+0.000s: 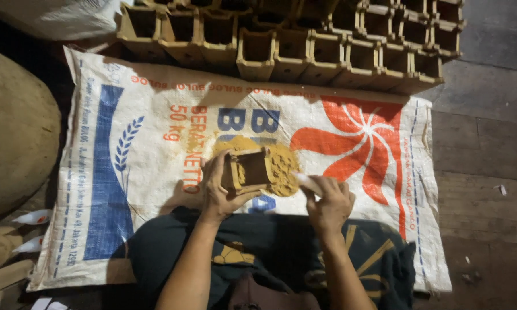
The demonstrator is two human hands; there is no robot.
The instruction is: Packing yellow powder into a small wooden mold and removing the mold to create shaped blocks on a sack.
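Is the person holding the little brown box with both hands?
No, only the left hand grips the box; the right hand holds a small white tool.

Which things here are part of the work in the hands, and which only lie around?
In use:
- left hand holding small wooden box
- right hand holding a pale tool
- sawdust pile
- woven sack underneath

Lying about:
- stacked wooden boxes
- large round object, left
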